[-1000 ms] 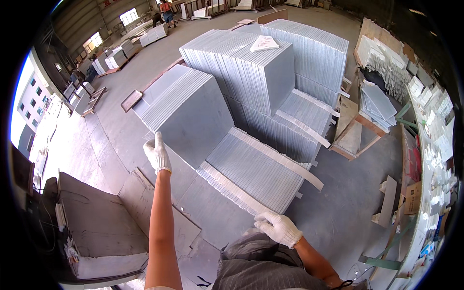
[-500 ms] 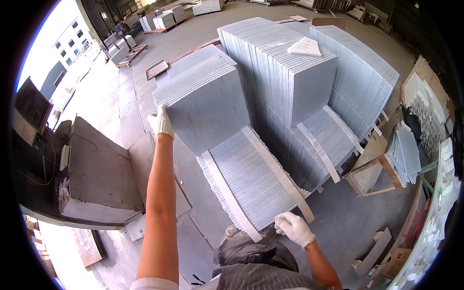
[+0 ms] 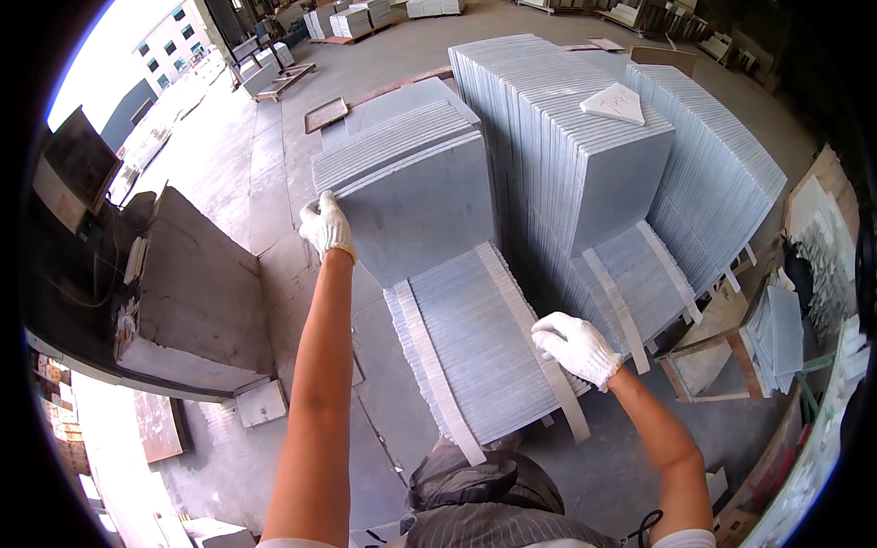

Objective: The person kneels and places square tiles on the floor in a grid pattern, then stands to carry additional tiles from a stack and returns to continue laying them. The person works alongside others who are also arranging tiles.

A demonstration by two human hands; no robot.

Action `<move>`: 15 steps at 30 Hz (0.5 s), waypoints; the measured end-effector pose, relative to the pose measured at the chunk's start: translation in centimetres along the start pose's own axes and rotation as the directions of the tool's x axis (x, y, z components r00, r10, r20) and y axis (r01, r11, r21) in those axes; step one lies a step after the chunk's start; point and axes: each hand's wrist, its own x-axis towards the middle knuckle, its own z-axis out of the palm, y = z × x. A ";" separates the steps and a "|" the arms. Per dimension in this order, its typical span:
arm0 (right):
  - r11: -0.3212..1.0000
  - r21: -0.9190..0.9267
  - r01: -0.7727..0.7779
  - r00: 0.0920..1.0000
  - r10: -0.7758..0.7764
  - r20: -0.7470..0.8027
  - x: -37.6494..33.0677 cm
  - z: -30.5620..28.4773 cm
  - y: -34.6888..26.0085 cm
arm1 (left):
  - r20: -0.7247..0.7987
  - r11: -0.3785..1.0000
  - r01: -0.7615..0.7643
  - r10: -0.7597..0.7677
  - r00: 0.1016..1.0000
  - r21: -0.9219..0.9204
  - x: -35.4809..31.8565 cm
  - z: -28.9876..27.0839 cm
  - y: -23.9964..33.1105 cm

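My left hand [image 3: 327, 226], in a white knit glove, grips the upper left edge of the front grey stone slab [image 3: 425, 205]. This slab stands upright at the near face of the left stack [image 3: 393, 137], and a narrow dark gap parts its top from the slabs behind. My right hand [image 3: 577, 349], gloved too, hovers above the right one of two pale strips [image 3: 521, 315], its fingers loosely bent and nothing visible in them. Both strips lie across a lower row of slabs [image 3: 466, 338] standing on edge in front of the tall slab.
A taller middle stack [image 3: 530, 119] carries a white marked offcut [image 3: 614, 104]. Beyond it stands a right stack [image 3: 708, 146]. A wooden crate [image 3: 713, 370] with thin slabs sits at right. At left is a large grey block [image 3: 196, 288]; a shallow tray [image 3: 326, 114] lies behind.
My right hand has risen and moved forward over the lower row. At my left hand, the front slab's top has come slightly away from the stack. The view has shifted.
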 end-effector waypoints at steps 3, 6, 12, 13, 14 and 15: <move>0.996 -0.090 0.018 1.000 -0.019 -0.016 4.0 -0.9 -1.7 | 0.086 0.993 0.081 -0.074 0.994 -0.089 -0.1 0.4 0.3; 0.997 -0.071 0.024 0.999 -0.026 -0.034 8.0 -0.7 -3.5 | 0.114 0.983 0.084 -0.066 0.991 -0.164 1.0 -0.6 0.2; 0.964 0.003 0.267 0.857 -0.236 -0.459 17.4 1.1 -6.7 | 0.094 0.976 0.077 -0.059 0.994 -0.205 -1.2 -1.6 1.0; 0.938 0.024 0.346 0.799 -0.281 -0.532 19.6 0.9 -6.2 | 0.123 0.965 0.097 -0.069 0.990 -0.244 -2.0 -1.8 1.0; 0.901 0.048 0.431 0.736 -0.320 -0.597 21.4 1.2 -5.7 | 0.140 0.955 0.109 -0.073 0.987 -0.275 -2.9 -2.7 1.2; 0.878 0.108 0.466 0.740 -0.320 -0.591 22.1 1.4 -5.3 | 0.158 0.944 0.123 -0.077 0.984 -0.306 -3.9 -3.8 1.4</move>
